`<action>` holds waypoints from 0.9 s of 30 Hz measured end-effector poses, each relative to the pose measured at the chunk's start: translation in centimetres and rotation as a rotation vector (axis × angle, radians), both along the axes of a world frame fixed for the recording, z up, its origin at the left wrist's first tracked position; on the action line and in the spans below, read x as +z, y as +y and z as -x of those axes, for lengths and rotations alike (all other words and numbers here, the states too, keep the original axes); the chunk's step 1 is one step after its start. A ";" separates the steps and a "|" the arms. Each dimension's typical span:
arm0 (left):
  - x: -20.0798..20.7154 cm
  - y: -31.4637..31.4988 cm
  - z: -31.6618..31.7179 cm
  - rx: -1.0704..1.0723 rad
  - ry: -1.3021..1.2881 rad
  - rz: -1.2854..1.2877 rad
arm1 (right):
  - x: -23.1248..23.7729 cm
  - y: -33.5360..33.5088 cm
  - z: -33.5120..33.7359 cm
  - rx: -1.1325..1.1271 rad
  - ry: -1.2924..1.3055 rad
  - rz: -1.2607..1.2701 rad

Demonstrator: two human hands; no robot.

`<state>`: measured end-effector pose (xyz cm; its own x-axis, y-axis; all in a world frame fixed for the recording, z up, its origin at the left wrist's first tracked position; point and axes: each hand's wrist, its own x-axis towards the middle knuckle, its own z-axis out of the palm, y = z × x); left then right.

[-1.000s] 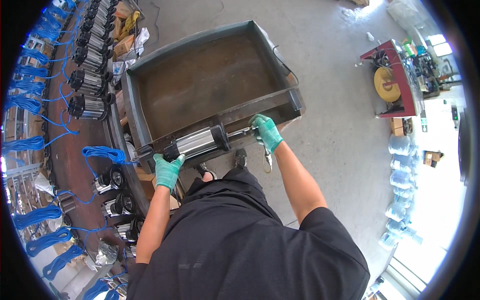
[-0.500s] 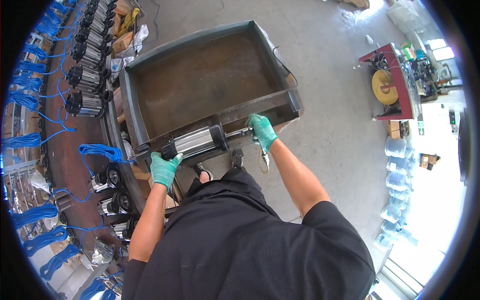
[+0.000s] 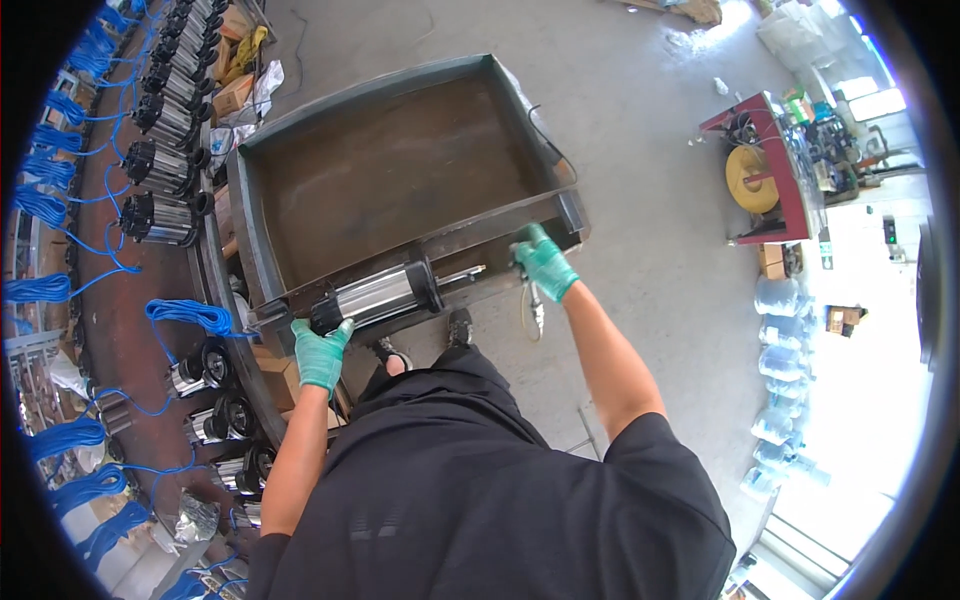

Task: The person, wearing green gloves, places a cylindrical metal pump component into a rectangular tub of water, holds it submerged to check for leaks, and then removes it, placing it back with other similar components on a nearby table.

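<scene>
A metal cylinder [image 3: 375,297] lay lengthwise on the near rim of a large steel tray [image 3: 262,235]. The cylinder had a smooth, bright ribbed body between two black end caps, and a thin bare rod stuck out of its right end along the rim.

The left hand [image 3: 321,353], in a green knitted glove, was closed on the black cap at the cylinder's left end, close to the tray's near left corner. The right hand [image 3: 545,264], gloved alike, was closed around a small tool [image 3: 534,303] with a slim metal tip hanging down, just beside the tray's near right corner and a little apart from the rod's end. A thin cord looped below the tool.

The tray was rectangular, with low upright walls and a flat, rust-brown, dull floor. It stood over a grey concrete floor [image 3: 640,150], smooth with faint stains.

Left of the tray, a curved rack [image 3: 215,300] carried a row of similar cylinders [image 3: 160,170], black-capped and shiny, each tied with coiled blue cables [image 3: 190,315]. Well apart to the right stood a red cart [image 3: 790,225] bearing a yellow round reel [image 3: 750,178].
</scene>
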<state>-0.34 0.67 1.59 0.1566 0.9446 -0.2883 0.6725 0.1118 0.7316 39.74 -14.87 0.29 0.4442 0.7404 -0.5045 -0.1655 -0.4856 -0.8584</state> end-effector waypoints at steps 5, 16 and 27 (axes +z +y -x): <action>0.6 -0.2 -0.3 -0.003 -0.051 -0.010 | 0.6 -0.4 -8.9 0.171 -0.973 0.608; 4.0 -0.5 -1.0 -0.061 0.159 0.074 | -0.5 2.2 -12.6 0.248 -1.083 0.685; -3.6 9.8 14.4 0.136 0.335 -0.449 | 6.1 7.2 6.7 0.156 -0.899 -0.199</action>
<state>-14.74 10.43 -2.05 -0.0058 0.9912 0.1325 0.8769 -0.0587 0.4771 33.06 -7.66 6.37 0.4946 0.8604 0.1231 0.6561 -0.2767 -0.7021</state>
